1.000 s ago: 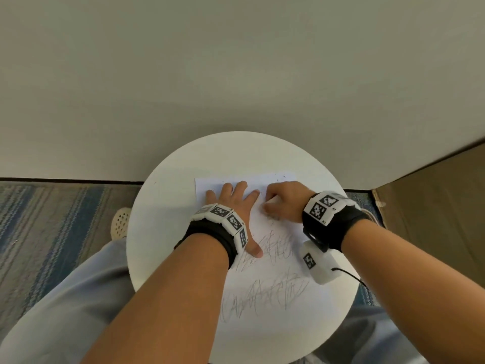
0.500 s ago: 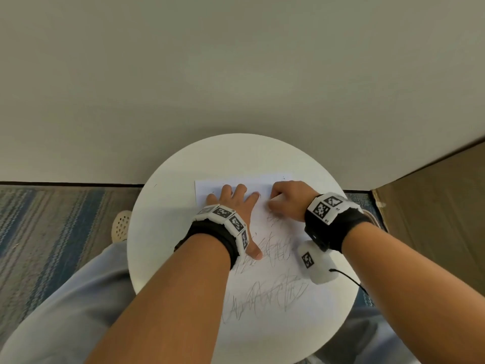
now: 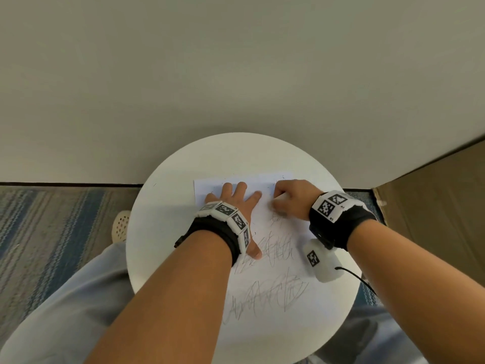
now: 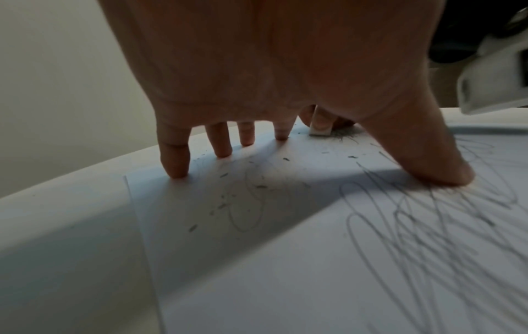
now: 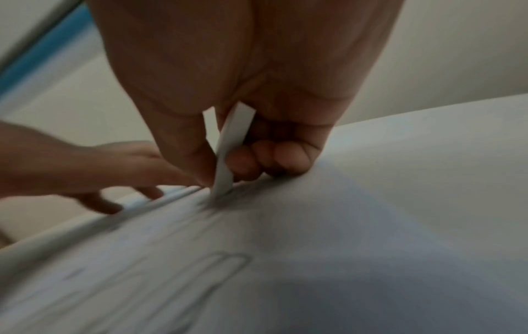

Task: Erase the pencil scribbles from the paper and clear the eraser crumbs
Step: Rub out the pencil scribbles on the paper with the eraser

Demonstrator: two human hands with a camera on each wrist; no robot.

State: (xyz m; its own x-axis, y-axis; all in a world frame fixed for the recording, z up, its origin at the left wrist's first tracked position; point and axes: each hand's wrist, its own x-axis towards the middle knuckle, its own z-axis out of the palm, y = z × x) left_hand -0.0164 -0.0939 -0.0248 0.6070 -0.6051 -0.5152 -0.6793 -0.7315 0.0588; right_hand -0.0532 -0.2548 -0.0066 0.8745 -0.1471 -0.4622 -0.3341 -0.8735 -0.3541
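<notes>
A white sheet of paper (image 3: 265,319) lies on the round white table (image 3: 170,232). Dark pencil scribbles (image 3: 267,298) cover its near and middle parts; faint traces remain at the far end. My left hand (image 3: 236,203) lies flat with spread fingers on the paper's far left, thumb (image 4: 437,167) pressing beside the scribbles. My right hand (image 3: 291,198) pinches a flat white eraser (image 5: 228,158) between thumb and fingers, its lower edge on the paper (image 5: 371,226). The eraser (image 4: 321,126) shows past my left palm. Dark eraser crumbs (image 4: 228,198) dot the paper (image 4: 285,271).
The table stands against a plain wall (image 3: 236,74). A striped rug (image 3: 52,232) covers the floor at left, with a pale perforated shoe (image 3: 120,224) by the table edge. A brown panel (image 3: 441,219) stands at right. My trousered legs (image 3: 78,311) are under the table.
My right hand with the eraser has shifted a little back and forth over the paper's far end. The left hand has stayed pressed in place.
</notes>
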